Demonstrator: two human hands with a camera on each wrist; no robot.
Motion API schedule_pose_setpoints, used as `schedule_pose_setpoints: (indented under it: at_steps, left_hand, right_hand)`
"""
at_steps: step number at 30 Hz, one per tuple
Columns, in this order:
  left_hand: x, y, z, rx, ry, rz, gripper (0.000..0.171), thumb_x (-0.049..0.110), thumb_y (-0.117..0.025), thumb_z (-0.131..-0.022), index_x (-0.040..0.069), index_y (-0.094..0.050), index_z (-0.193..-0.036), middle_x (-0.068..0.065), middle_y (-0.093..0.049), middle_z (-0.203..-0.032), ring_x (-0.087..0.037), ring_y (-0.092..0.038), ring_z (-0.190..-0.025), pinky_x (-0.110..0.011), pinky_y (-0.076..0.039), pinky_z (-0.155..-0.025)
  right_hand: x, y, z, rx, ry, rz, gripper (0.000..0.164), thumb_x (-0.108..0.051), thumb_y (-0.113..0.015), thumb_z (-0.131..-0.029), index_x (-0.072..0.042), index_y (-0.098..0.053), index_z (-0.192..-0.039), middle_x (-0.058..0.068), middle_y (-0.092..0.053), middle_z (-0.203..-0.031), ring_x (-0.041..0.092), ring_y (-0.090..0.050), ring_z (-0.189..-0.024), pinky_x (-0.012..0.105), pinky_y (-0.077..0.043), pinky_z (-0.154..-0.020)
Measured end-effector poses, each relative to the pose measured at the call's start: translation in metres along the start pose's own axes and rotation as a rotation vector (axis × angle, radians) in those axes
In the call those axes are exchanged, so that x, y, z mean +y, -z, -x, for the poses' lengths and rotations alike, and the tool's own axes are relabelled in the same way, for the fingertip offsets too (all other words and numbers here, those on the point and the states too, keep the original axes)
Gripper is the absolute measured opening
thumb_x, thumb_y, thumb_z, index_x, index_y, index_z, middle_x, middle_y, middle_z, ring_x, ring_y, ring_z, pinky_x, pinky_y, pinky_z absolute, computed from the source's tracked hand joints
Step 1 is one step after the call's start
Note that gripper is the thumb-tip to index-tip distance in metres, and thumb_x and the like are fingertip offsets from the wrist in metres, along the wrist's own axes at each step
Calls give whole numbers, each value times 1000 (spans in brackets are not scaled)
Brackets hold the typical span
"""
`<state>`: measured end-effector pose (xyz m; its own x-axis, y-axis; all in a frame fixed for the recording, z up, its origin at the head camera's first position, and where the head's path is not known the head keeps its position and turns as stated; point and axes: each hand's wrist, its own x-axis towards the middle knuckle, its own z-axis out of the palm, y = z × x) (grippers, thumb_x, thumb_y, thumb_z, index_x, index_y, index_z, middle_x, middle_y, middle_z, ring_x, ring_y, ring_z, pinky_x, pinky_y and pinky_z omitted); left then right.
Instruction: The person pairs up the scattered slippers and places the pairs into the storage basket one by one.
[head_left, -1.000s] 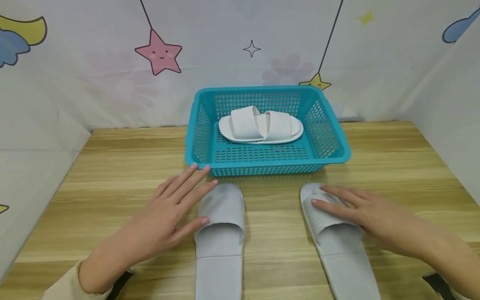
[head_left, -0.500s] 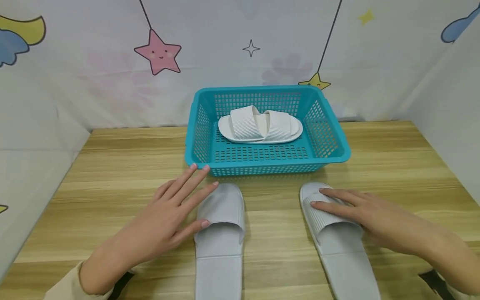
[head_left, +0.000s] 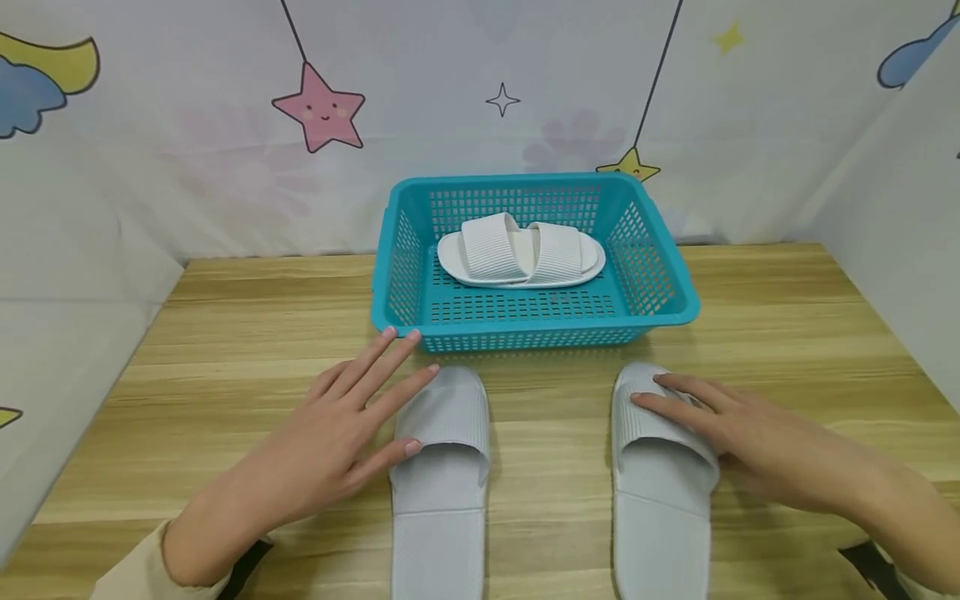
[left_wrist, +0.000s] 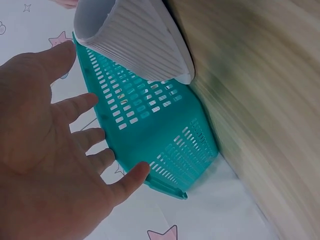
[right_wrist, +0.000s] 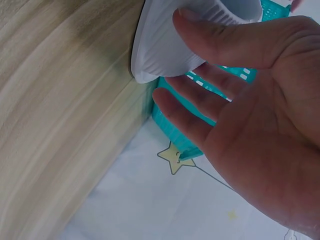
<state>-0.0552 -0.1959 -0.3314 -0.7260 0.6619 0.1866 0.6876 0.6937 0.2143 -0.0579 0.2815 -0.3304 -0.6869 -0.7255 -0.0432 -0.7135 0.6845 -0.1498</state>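
Two grey open-toe slippers lie sole down on the wooden table, toes towards the basket: a left one [head_left: 438,533] and a right one [head_left: 663,533]. Over the left slipper's outer side hovers my left hand [head_left: 330,433], fingers spread and straight; the left wrist view shows its palm [left_wrist: 45,150] holding nothing. My right hand [head_left: 757,433] touches the right slipper's ribbed strap. In the right wrist view its thumb [right_wrist: 215,42] rests on the strap while the other fingers stay extended beside it. Both slippers now point nearly straight ahead, apart from each other.
Behind the slippers stands a teal plastic basket [head_left: 525,329] with perforated walls. A white pair of slippers [head_left: 495,250] lies sideways inside it. A white curtain [head_left: 450,75] printed with stars hangs along the table's back edge, and white sides flank the table [head_left: 247,333].
The right slipper has turned from a slant to nearly straight, its heel swinging left and its toe shifting slightly right. My right hand stays at its strap. The left hand has barely moved.
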Motion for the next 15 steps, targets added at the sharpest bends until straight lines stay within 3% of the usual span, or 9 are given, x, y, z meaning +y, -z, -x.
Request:
schedule_pose_setpoints:
  at_steps: [5,10,15]
  left_hand:
    - [2,1,-1,-19,2,-3,69,47,-60,-108,23,-35,-167,-8,-15,-178,-34,-11,-165,-66,-39,-113]
    - [3,2,0,-23,1,-3,69,46,-62,-107,22,-37,-167,-8,-14,-178,-34,-10,-165,-67,-39,-112]
    - [2,3,0,-19,-11,-21,72,44,-66,-105,22,-37,-167,-9,-13,-179,-35,-11,-165,-66,-40,-112]
  right_hand:
    - [-2,2,3,-31,-26,-10,119,10,-89,-67,-29,-36,-165,11,-44,-162,38,-57,-136,46,-59,-84]
    - [-6,0,0,-29,-31,1,125,14,-89,-63,-31,-34,-166,14,-45,-160,39,-60,-132,42,-59,-79]
    - [-9,-2,-3,-22,-56,-10,124,24,-76,-63,-36,-38,-164,17,-49,-154,38,-67,-116,27,-44,-61]
